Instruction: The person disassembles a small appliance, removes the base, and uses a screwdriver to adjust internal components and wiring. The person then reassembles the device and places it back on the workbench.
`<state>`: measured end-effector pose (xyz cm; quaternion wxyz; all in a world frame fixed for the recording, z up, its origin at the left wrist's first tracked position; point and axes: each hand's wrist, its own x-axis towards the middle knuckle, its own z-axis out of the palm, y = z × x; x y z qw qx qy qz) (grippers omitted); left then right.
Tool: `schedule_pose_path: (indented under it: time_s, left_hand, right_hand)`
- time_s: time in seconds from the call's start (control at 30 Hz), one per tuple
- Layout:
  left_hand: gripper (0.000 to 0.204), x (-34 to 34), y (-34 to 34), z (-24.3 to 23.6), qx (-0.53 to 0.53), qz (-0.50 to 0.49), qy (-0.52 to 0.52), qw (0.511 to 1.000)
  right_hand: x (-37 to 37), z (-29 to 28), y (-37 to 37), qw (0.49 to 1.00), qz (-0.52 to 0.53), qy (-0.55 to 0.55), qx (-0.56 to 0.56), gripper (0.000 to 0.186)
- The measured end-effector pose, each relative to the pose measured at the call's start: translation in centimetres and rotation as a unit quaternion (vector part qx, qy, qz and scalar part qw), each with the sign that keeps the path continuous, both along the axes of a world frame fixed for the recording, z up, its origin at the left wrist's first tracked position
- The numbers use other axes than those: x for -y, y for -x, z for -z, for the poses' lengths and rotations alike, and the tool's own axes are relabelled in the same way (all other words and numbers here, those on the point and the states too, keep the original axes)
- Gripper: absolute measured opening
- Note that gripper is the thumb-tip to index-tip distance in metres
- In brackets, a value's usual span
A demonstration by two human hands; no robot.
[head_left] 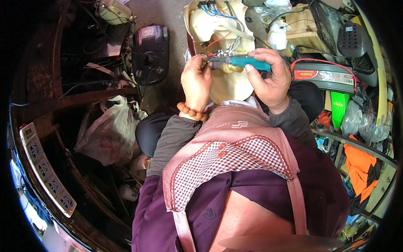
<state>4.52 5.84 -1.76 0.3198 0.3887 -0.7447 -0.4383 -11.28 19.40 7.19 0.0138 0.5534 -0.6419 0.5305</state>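
My right hand point(273, 77) is wrapped round the teal handle of a pair of pliers point(252, 63), held level with its grey jaws pointing left. The jaws reach the fingertips of my left hand point(196, 75), which is closed in a pinch; whatever it pinches is too small to make out. A beaded bracelet circles my left wrist. Just beyond and below both hands stands an opened cream plastic housing point(247, 40). Inside it run blue, red and yellow wires, with a row of small metal terminals next to the pliers. Part of the housing is hidden behind my hands.
To the left lie a dark plastic base point(149, 54), a white plastic bag point(111, 134) and a power strip point(48, 170). On the right are a red-labelled metal box point(323, 77) with a red cable, a wooden block point(304, 29), a green container point(339, 108) and orange cloth point(359, 166).
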Motion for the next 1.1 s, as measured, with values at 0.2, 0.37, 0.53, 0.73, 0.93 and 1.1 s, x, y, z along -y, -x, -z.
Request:
schedule_pose_path:
  time_s: [0.2, 0.37, 0.53, 0.73, 0.93, 1.1]
  left_hand:
    - [0.02, 0.1, -0.1, 0.6, -0.006, 0.003, 0.043, 0.999]
    - [0.02, 0.2, -0.2, 0.6, -0.004, -0.001, 0.047, 0.999]
    - [0.018, 0.1, -0.3, 0.6, -0.013, -0.003, 0.056, 0.998]
    - [0.02, 0.2, -0.4, 0.8, -0.009, -0.01, 0.043, 0.999]
    - [0.02, 0.1, -0.4, 0.7, -0.001, -0.026, 0.012, 1.0]
    - [0.02, 0.0, -0.5, 0.9, -0.001, -0.03, -0.01, 1.0]
  right_hand:
    - [0.3, 0.8, -0.4, 1.0, 0.003, -0.006, 0.021, 0.035]
    - [0.6, 0.3, -0.9, 0.999, 0.0, -0.023, -0.023, 0.035]
    - [1.2, -2.8, -1.5, 0.98, -0.145, -0.072, -0.112, 0.032]
    - [1.8, -4.1, -1.3, 0.953, -0.242, -0.11, -0.149, 0.036]
    - [2.3, -3.7, -2.1, 0.987, -0.085, -0.128, -0.048, 0.035]
    - [2.2, -4.9, -2.5, 0.962, -0.076, -0.194, -0.179, 0.047]
